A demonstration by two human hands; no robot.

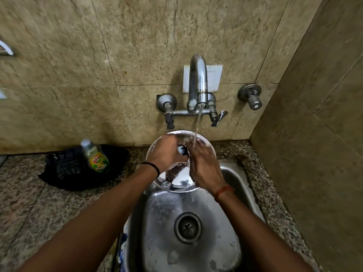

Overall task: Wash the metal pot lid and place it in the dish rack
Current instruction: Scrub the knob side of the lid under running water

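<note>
Over the steel sink (196, 209), the metal pot lid (176, 179) is held tilted. The left hand (164, 152) closes around its dark knob (182, 150); the right hand (204, 163) lies flat, fingers spread, on the lid's face under the tap (198, 81) stream.

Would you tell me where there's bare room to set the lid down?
Free: the sink basin around the drain, and the counter in front of the black cloth. Crowded: the cloth, with the bottle on it, and the narrow right-hand strip.
</note>
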